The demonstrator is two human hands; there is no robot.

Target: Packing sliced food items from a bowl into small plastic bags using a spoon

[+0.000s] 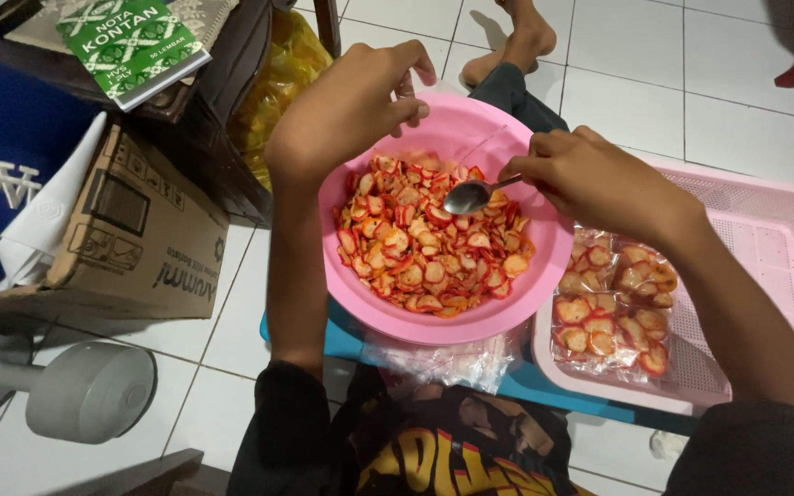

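Observation:
A pink round bowl point(346, 276) full of red-edged chip slices point(429, 248) rests on my lap. My left hand point(346, 110) grips the bowl's far left rim, with a clear plastic bag edge barely visible by its fingers. My right hand point(595, 179) holds a metal spoon point(472, 195) whose scoop hovers just over the chips. To the right, sealed clear packs of the same chips point(613, 308) lie in a pink plastic basket point(783, 239).
A cardboard box point(140, 239) and a dark wooden shelf point(232, 83) with a green booklet point(130, 41) stand left. A grey dumbbell point(85, 390) lies on the white tiled floor. Empty clear bags point(448, 358) sit under the bowl on a blue surface point(544, 386).

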